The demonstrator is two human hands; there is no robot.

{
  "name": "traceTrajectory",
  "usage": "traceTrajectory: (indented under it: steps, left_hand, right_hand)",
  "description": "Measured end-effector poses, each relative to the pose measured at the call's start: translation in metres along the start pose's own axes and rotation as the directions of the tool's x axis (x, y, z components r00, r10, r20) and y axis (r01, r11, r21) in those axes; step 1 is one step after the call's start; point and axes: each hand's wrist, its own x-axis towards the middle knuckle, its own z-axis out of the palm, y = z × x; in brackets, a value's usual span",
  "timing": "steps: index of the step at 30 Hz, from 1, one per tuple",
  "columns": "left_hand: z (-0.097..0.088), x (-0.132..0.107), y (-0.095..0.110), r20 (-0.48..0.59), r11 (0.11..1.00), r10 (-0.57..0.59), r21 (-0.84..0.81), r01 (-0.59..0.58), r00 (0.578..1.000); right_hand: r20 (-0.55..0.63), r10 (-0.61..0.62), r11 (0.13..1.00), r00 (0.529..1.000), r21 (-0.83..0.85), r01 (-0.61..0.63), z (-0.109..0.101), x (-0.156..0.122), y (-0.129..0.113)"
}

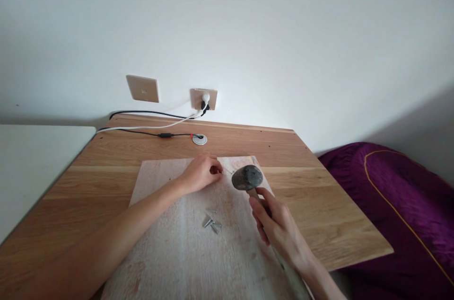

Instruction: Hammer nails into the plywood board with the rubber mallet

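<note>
My right hand is wrapped round the wooden handle of a rubber mallet, whose dark, scuffed head is raised above the board. Just left of the head, my left hand is closed in a pinch near the board's far edge. A thin nail shows at its fingertips, pointing toward the mallet; the fingers hide part of it. Beneath both hands lies a whitish wooden board. Several loose silver nails rest in a small pile on its middle, nearer to me than my left hand.
The board lies on a wooden table against a white wall. Cables run along the back to a wall socket, past a round cable grommet. A white surface adjoins at left; purple fabric is at right.
</note>
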Motion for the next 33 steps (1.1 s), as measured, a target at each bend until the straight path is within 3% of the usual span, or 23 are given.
traceTrajectory:
  steps: [7, 14, 20, 27, 33]
  left_hand:
    - [-0.001, -0.002, -0.001, 0.01, 0.999, 0.035, -0.033, -0.035, 0.999]
    - [-0.001, -0.004, -0.002, 0.004, 0.997, 0.042, -0.059, -0.042, 0.999]
    - [-0.003, -0.003, -0.001, 0.017, 0.998, 0.062, -0.021, -0.062, 0.998]
    - [-0.004, -0.002, -0.003, 0.031, 0.996, 0.094, -0.004, -0.094, 0.995]
    - [-0.001, -0.004, -0.002, 0.0, 0.997, 0.052, -0.05, -0.052, 0.999]
  right_hand:
    - [0.032, -0.03, 0.997, 0.999, -0.067, 0.032, 0.014, 0.022, -0.03]
    - [-0.039, -0.016, 0.998, 0.999, -0.058, 0.013, 0.009, 0.022, -0.032]
    - [0.038, 0.014, 0.998, 0.999, -0.068, -0.011, 0.013, 0.022, -0.03]
    - [-0.006, -0.043, 0.996, 0.999, -0.076, 0.042, 0.011, 0.018, -0.037]
    - [0.001, 0.002, 0.994, 1.0, -0.108, -0.001, 0.009, 0.019, -0.032]
